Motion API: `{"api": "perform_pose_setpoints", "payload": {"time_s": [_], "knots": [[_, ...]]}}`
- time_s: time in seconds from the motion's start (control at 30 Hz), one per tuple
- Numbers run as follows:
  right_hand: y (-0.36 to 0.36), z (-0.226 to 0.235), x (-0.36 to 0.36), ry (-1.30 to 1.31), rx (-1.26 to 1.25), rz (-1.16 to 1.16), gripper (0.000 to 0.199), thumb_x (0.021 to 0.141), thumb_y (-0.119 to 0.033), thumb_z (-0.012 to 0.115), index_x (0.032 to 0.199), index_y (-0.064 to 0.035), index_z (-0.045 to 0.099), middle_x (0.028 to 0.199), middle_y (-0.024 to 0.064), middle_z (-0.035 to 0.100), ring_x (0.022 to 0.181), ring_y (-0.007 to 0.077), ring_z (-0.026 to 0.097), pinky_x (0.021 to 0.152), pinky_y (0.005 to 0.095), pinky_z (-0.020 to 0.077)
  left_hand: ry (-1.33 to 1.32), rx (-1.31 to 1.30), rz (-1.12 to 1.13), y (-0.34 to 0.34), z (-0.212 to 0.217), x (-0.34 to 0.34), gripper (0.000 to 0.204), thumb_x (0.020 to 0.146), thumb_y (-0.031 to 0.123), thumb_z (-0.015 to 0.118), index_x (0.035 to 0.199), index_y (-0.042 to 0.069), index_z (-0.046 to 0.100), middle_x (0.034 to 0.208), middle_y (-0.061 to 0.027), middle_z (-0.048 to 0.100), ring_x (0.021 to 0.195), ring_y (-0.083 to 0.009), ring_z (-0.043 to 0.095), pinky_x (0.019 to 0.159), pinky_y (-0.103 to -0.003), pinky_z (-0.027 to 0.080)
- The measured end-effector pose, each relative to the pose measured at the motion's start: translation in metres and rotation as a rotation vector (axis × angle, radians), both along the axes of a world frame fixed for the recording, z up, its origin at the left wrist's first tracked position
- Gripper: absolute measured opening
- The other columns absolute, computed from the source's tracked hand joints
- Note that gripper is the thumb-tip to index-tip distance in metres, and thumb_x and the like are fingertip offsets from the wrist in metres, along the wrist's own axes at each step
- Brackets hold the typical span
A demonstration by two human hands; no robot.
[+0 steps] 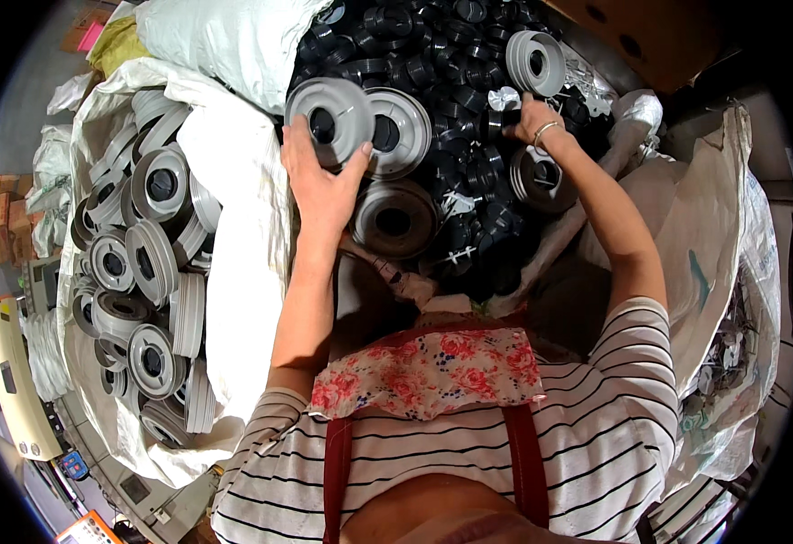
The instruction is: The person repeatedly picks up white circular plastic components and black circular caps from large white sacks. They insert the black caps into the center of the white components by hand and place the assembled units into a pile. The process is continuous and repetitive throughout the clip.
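Note:
My left hand (320, 186) grips a grey ringed plastic disc (351, 107) with a black centre, slightly blurred, thumb on one side and fingers on the other. Right behind it another grey disc (410, 136) rests, and below lies a darker grey ring (394, 220). My right hand (536, 118) reaches into a heap of black round caps (469, 136), its fingers curled and partly hidden; what they hold cannot be made out. Grey discs lie above it (546, 63) and below it (530, 179). Small silvery pieces (458, 204) lie among the caps.
At the left a white woven sack (251, 227) holds several grey discs (151, 258). A full white bag (224, 36) lies at the top. On the right stands another woven sack (723, 208) with small metallic pieces. A cream-coloured device (17, 381) is at the far left.

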State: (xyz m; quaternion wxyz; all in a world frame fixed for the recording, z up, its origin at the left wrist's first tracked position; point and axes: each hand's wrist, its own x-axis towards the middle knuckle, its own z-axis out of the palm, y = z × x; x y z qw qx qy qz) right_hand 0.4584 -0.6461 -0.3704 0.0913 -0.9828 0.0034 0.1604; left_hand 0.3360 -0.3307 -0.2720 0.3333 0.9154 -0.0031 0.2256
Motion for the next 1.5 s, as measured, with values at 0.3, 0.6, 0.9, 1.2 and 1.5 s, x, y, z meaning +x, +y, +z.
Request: {"api": "perform_pose_setpoints", "payload": {"time_s": [0.3,0.6,0.9,1.2,1.5], "knots": [[-0.026,-0.028,0.030,-0.031,0.288,0.169,0.037,0.069,-0.026,0.069,0.093,0.0010,0.065,0.096,0.0233,0.064,0.093,0.0374,0.061,0.083,0.0394,0.0495,0.004,-0.100,-0.100,-0.014,-0.019,0.005,0.051,0.070,0.010,0.073,0.117,0.001,0.055,0.129,-0.0219,0.049,0.117,-0.0359,0.051,0.095,-0.038,0.043],[-0.018,-0.060,0.021,0.089,0.069,0.110,0.041,0.068,-0.029,0.069,0.090,0.0034,0.060,0.100,0.0278,0.061,0.097,0.0405,0.058,0.085,0.0432,0.0463,0.016,-0.132,-0.181,-0.014,-0.025,0.006,0.046,0.073,-0.002,0.069,0.118,0.001,0.057,0.128,-0.0193,0.052,0.119,-0.0277,0.051,0.098,-0.034,0.041],[-0.048,-0.066,0.109,0.070,1.315,-0.688,0.028,0.073,-0.012,0.064,0.097,0.0020,0.056,0.082,0.0135,0.061,0.077,0.0255,0.061,0.054,0.0411,0.0552,0.024,-0.266,-0.308,-0.024,-0.026,0.008,0.049,0.075,-0.007,0.067,0.123,-0.003,0.053,0.123,-0.0163,0.055,0.113,-0.0234,0.055,0.095,-0.032,0.043],[0.034,0.008,0.040,-0.255,0.781,-0.026,0.041,0.065,-0.018,0.067,0.098,0.0066,0.062,0.073,0.0069,0.062,0.067,0.0128,0.056,0.062,0.0277,0.0453,0.392,-0.948,-0.180,-0.025,-0.026,0.010,0.050,0.081,-0.001,0.066,0.127,-0.003,0.047,0.127,-0.0149,0.052,0.112,-0.0211,0.054,0.092,-0.029,0.044],[0.109,0.105,-0.092,-0.003,0.790,0.608,0.046,0.065,-0.010,0.063,0.111,-0.0034,0.060,0.099,0.0242,0.063,0.097,0.0372,0.059,0.086,0.0395,0.0466,0.364,-1.192,-0.531,-0.037,-0.017,0.009,0.046,0.082,0.002,0.065,0.121,-0.008,0.045,0.111,-0.0089,0.056,0.094,-0.0135,0.056,0.083,-0.025,0.045]]}}
